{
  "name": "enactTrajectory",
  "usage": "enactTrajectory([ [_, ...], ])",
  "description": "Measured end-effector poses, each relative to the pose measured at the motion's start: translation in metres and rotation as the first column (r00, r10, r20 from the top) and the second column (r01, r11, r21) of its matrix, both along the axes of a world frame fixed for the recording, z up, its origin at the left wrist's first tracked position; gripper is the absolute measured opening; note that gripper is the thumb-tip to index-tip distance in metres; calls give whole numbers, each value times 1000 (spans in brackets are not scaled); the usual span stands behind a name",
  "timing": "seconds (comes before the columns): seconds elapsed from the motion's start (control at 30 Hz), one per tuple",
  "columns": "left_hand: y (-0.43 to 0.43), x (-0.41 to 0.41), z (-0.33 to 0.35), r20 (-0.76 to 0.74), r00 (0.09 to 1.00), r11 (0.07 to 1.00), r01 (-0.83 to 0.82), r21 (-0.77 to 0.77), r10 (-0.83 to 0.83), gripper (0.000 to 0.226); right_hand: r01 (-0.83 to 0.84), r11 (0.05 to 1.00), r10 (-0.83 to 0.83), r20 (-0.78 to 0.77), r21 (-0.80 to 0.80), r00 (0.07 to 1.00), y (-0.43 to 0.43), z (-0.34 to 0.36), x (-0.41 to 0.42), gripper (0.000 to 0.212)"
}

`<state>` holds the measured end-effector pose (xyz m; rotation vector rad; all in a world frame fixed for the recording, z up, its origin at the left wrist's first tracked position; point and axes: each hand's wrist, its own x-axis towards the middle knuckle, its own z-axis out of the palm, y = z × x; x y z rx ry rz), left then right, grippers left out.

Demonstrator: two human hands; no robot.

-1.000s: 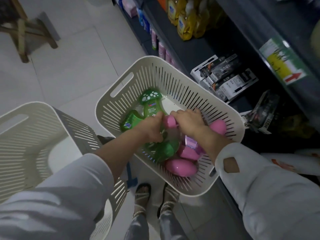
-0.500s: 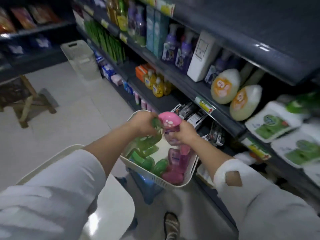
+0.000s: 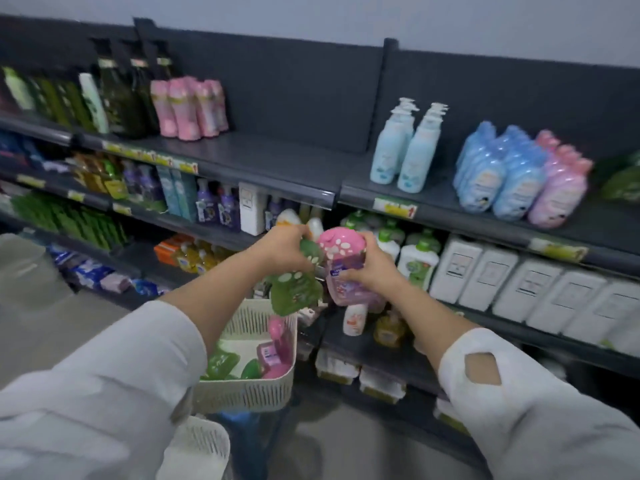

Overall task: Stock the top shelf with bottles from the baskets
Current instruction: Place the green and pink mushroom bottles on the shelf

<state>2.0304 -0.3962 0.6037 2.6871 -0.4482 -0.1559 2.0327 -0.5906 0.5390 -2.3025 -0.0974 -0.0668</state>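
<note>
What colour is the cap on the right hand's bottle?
The cap is pink with white spots; head view.

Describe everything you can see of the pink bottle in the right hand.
The pink bottle looks like translucent plastic, with a rounded pink cap dotted white and a purple label. It is held roughly upright, lower than the top shelf. The right hand grips its body; the green bottle in the left hand is beside it.

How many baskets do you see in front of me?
2. The far basket, holding green and pink bottles, sits below the left hand. The near basket is at the bottom edge, partly hidden behind the left sleeve.
</note>
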Motion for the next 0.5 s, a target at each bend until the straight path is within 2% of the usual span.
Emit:
enactTrajectory([
  [0.2,-121,-18,43,67,965,967,256,-6,-255,53,217,975,-220,63,56,973,-123,48,-62,70],
  [0.5,-344,-61,84,63,800,800,599,-20,-597,50,472,868,-489,97,156,867,-339,88,-158,65],
])
